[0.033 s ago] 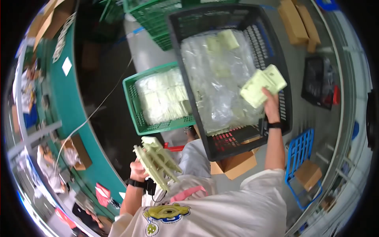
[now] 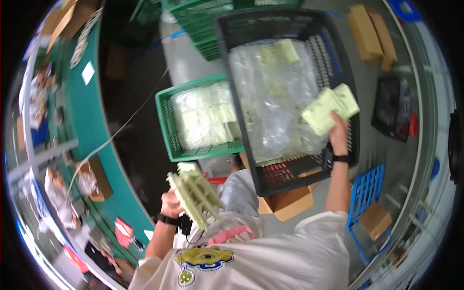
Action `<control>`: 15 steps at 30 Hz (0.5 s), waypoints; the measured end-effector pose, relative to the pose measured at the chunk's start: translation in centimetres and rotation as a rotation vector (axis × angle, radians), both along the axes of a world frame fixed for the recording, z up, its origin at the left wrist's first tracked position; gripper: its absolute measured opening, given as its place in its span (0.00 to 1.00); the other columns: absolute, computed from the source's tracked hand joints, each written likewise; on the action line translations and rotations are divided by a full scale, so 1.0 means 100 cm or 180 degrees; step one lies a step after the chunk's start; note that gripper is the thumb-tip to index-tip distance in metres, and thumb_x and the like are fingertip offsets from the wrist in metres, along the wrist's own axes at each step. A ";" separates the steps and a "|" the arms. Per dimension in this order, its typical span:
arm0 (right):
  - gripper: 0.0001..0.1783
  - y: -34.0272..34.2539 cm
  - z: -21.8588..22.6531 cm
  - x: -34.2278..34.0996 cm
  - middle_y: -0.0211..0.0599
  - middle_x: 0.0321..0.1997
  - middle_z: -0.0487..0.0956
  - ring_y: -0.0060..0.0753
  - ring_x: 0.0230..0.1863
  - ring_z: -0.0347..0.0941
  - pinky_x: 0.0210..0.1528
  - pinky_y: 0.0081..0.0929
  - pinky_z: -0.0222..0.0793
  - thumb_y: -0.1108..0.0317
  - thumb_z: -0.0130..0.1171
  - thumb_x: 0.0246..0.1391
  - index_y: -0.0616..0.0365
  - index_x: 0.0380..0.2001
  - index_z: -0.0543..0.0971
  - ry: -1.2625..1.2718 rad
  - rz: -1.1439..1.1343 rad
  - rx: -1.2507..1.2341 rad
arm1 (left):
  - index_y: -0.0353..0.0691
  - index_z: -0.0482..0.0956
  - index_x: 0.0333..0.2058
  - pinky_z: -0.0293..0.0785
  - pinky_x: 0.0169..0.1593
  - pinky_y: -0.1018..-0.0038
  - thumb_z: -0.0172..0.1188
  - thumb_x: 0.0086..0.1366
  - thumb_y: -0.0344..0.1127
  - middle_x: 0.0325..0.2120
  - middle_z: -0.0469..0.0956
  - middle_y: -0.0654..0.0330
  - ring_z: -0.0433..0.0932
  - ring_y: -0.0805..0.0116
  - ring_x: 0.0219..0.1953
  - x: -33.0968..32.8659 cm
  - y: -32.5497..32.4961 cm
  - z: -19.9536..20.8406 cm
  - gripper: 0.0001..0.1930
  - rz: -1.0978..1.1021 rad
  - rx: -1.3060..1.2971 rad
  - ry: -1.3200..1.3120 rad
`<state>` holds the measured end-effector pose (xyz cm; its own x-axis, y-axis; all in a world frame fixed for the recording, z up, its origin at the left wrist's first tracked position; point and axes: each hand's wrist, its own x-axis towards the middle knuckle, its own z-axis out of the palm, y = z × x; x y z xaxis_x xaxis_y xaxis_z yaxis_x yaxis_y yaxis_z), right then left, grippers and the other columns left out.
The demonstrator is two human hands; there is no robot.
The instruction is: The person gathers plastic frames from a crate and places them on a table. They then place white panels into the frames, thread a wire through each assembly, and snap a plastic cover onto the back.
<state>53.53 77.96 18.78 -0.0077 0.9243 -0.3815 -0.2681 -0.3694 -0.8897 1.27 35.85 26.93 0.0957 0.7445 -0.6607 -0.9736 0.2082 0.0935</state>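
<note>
My left hand [image 2: 170, 205], low and left of the crates, is closed round a stack of pale yellow-green moulded plastic parts [image 2: 195, 194] with ribs and pegs. Over the right side of a large black crate [image 2: 254, 166], my right hand [image 2: 340, 134] grips flat plastic parts [image 2: 323, 112] of the same colour, overlapping each other. Clear plastic bags [image 2: 270, 104] fill much of that crate, and a few pale parts [image 2: 288, 50] show among them at its far end.
A smaller green crate [image 2: 167, 126] of bagged pale parts stands left of the black one. Behind it are more green crates [image 2: 203, 17]. An open cardboard box [image 2: 292, 204] sits below the black crate. At right is a blue folding cart [image 2: 366, 188]; at left, a green-topped table [image 2: 89, 113].
The whole view has shifted slightly, so the crates appear a little farther right. Both hands keep hold of their plastic parts.
</note>
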 end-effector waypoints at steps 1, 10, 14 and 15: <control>0.32 -0.004 0.018 0.018 0.41 0.67 0.80 0.39 0.66 0.78 0.68 0.42 0.75 0.67 0.68 0.66 0.62 0.70 0.72 -0.0116 -0.0222 0.0127 | 0.34 0.72 0.68 0.83 0.61 0.49 0.70 0.47 0.26 0.57 0.83 0.46 0.85 0.44 0.56 0.004 0.003 -0.002 0.44 -0.0143 0.0163 -0.0144; 0.47 -0.095 0.176 -0.031 0.48 0.76 0.70 0.50 0.73 0.70 0.74 0.52 0.69 0.58 0.71 0.62 0.63 0.77 0.61 -0.0573 0.0855 0.0758 | 0.29 0.72 0.68 0.76 0.69 0.53 0.69 0.55 0.30 0.59 0.83 0.46 0.85 0.48 0.58 0.007 -0.010 0.018 0.40 0.0142 0.0679 0.0016; 0.40 -0.059 0.177 -0.030 0.49 0.76 0.70 0.50 0.74 0.69 0.76 0.50 0.65 0.62 0.66 0.67 0.63 0.76 0.64 -0.0354 0.0442 0.0979 | 0.31 0.73 0.68 0.76 0.69 0.55 0.64 0.66 0.26 0.61 0.82 0.47 0.83 0.52 0.62 0.007 -0.024 0.018 0.31 0.0395 0.0737 -0.0166; 0.40 -0.041 0.178 -0.024 0.49 0.76 0.70 0.50 0.74 0.69 0.77 0.50 0.64 0.60 0.65 0.68 0.63 0.76 0.65 -0.0274 0.0194 0.0842 | 0.31 0.73 0.68 0.77 0.69 0.55 0.64 0.67 0.26 0.61 0.82 0.47 0.84 0.52 0.61 0.006 -0.027 0.011 0.30 0.0396 0.0893 -0.0180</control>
